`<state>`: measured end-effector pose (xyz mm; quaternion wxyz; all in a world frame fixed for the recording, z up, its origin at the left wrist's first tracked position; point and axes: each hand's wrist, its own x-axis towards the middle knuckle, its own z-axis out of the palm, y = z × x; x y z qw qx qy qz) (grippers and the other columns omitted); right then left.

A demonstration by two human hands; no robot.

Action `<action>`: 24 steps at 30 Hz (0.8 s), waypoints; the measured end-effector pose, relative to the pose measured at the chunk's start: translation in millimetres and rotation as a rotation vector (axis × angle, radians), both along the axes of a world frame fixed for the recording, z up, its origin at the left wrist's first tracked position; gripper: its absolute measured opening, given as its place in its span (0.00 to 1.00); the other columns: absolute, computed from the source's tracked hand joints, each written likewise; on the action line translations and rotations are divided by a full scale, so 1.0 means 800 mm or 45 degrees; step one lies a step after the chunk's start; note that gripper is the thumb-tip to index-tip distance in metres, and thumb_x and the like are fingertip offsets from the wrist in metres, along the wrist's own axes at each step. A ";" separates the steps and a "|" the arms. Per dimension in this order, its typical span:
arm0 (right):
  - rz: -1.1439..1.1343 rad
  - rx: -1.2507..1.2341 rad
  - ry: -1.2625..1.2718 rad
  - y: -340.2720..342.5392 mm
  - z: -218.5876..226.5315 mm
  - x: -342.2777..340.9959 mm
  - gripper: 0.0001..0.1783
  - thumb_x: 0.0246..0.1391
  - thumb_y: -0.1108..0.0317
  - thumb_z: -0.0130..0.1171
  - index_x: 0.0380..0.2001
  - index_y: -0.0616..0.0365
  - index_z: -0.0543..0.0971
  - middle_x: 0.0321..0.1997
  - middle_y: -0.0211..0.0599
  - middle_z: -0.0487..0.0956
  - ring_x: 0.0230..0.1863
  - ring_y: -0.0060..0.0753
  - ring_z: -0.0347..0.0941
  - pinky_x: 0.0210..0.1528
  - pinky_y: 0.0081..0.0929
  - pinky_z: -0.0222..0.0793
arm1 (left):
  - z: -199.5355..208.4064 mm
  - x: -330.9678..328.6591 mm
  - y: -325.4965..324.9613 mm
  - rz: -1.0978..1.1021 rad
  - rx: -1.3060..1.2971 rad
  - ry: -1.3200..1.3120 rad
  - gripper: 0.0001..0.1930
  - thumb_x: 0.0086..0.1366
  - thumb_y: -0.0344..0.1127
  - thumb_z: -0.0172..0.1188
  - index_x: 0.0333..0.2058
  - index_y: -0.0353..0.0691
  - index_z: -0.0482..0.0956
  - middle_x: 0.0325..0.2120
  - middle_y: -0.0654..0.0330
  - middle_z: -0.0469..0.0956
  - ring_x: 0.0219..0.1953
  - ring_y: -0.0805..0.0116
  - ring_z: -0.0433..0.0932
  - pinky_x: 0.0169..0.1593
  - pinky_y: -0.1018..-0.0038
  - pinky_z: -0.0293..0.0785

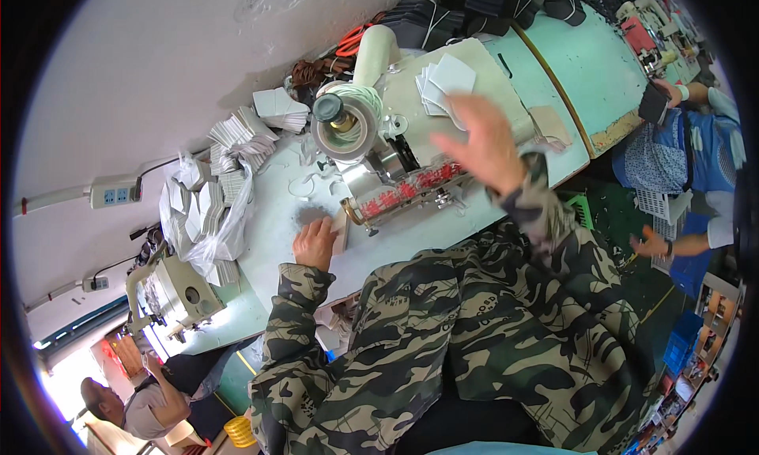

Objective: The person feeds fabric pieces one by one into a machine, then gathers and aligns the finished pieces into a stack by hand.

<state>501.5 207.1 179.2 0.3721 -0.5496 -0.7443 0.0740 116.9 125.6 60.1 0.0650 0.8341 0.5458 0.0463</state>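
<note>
Spreads right hand beside white pieces; could scatter them by brushing. Curls left hand near front edge of bench; cannot tell its grip; could get nipped straying into machine.

I see a camouflage jacket in green, tan and black, overprinted with dark lettering and crossed lines. Its creased left sleeve ends at the bare left hand; the right sleeve, at the bare right hand. Below, I make out black fabric between the jacket's edges.
</note>
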 end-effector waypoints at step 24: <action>0.414 -0.750 0.297 -0.083 -0.017 -0.051 0.21 0.48 0.64 0.69 0.44 0.60 0.79 0.37 0.42 0.82 0.33 0.38 0.80 0.37 0.31 0.75 | 0.045 0.017 0.012 0.164 -0.425 -0.132 0.09 0.54 0.32 0.65 0.31 0.36 0.76 0.25 0.58 0.76 0.29 0.57 0.77 0.34 0.65 0.73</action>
